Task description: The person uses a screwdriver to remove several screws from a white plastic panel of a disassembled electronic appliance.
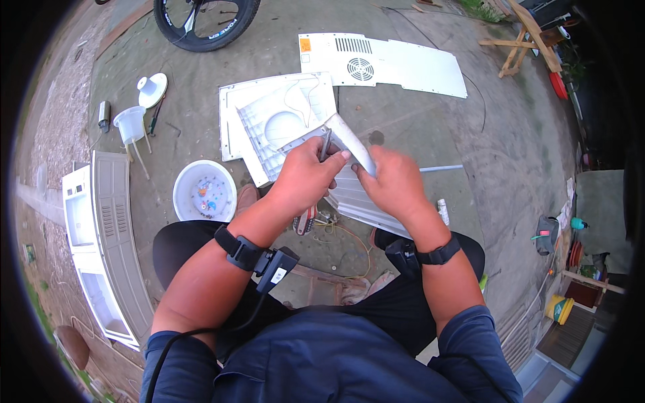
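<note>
Left hand (306,176) closed around a thin grey tool (326,144), right hand (396,185) gripping a white plastic part (353,144), both held mid-air above white ribbed panels (275,121) on the concrete floor (416,127), white bowl (205,191) of small bits just left.

Both hands (306,178) (395,185) hold a grey plastic strip (353,142).

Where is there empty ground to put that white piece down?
Bare concrete lies right of the hands, below the long vented panel, around the thin rod. More lies between the bicycle wheel and the ribbed panels. It's crowded around the white bowl and funnels.
</note>
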The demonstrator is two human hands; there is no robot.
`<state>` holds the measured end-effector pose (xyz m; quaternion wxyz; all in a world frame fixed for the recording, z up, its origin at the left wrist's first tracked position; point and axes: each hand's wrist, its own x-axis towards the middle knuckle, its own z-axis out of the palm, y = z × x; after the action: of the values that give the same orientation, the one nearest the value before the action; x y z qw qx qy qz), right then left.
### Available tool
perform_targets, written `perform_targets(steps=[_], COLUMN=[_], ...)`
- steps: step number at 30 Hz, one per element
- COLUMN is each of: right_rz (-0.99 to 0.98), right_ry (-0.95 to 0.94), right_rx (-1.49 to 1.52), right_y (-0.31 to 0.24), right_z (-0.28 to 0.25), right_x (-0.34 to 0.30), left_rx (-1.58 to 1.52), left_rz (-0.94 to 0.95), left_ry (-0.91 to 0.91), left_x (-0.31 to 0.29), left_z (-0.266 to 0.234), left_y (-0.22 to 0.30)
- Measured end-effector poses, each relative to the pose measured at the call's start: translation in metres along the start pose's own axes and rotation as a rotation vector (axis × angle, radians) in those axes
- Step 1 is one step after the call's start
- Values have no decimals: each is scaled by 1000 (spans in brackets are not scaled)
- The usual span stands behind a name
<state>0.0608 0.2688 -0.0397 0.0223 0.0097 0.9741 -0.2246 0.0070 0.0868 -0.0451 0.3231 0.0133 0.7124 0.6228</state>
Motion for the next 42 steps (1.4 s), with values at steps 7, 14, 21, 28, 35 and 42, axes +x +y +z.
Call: perform_targets(steps=[7,14,21,28,35,42], right_rz=[0,66,85,185,163,124], right_ry=[-34,5,97,137,115,239], right_rx=[13,15,161,283,646,1190], right_y=[-2,8,20,21,32,39], right_z=[3,-4,-22,-32,-47,-61], right_x=[-1,-1,2,5,2,-10], left_rx=[18,747,1268,816,148,-25], left_rz=[-35,179,-49,94,73,73], left_ry=[-11,186,410,622,537,412], left_x=[1,-5,-50,-58,-28,-3], left_z=[-3,-65,-185,-201,-154,-148], left_y=[-5,2,-16,-16,17,14])
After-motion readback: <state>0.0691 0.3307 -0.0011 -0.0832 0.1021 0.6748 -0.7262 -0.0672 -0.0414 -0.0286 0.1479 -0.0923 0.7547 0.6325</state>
